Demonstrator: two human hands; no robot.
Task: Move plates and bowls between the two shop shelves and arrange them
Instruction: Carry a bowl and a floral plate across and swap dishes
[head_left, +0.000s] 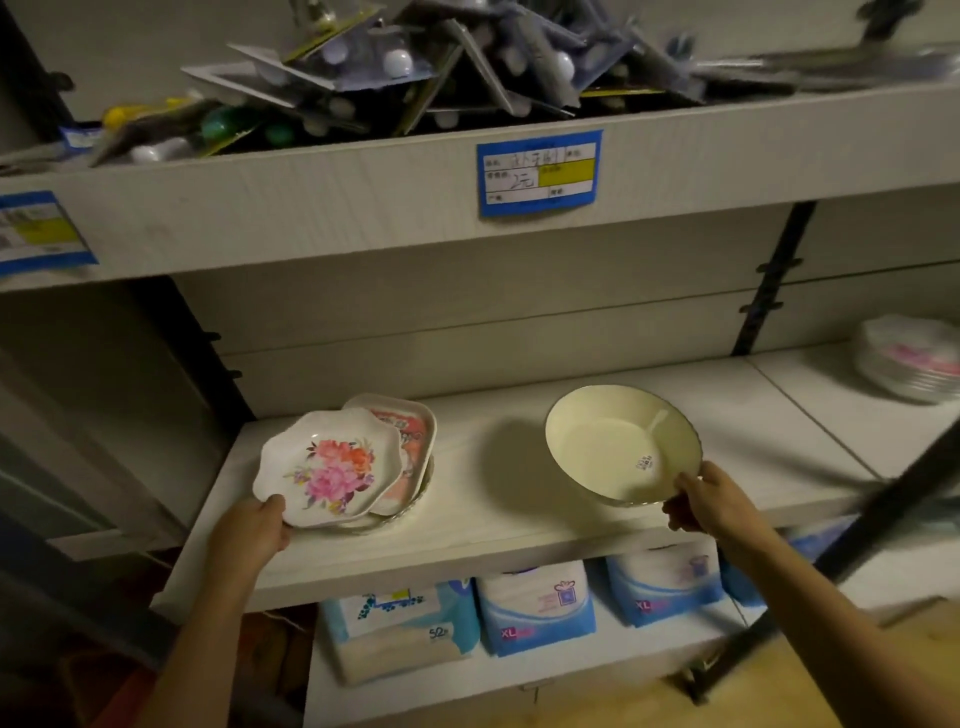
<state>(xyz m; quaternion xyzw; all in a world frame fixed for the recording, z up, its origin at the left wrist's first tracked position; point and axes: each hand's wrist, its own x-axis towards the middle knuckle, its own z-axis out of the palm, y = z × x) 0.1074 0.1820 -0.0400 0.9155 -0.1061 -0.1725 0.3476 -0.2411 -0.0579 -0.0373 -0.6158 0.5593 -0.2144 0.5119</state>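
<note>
My left hand (254, 527) grips the near rim of a white scalloped plate with pink flowers (328, 464), which sits tilted on top of a small stack. Under it lies a rounded square plate with a red pattern (413, 431), and below that a fluted dish edge (415, 501). My right hand (698, 501) holds a cream bowl (615, 441) by its near right rim, tilted and lifted just above the middle shelf (488, 530). A small sticker sits inside the bowl.
A wrapped stack of plates (911, 358) rests at the far right of the shelf. The upper shelf (363, 197) holds piled packaged goods and carries blue price labels. Below stand blue and white packs (535, 608). A dark bar (857, 545) slants across the right.
</note>
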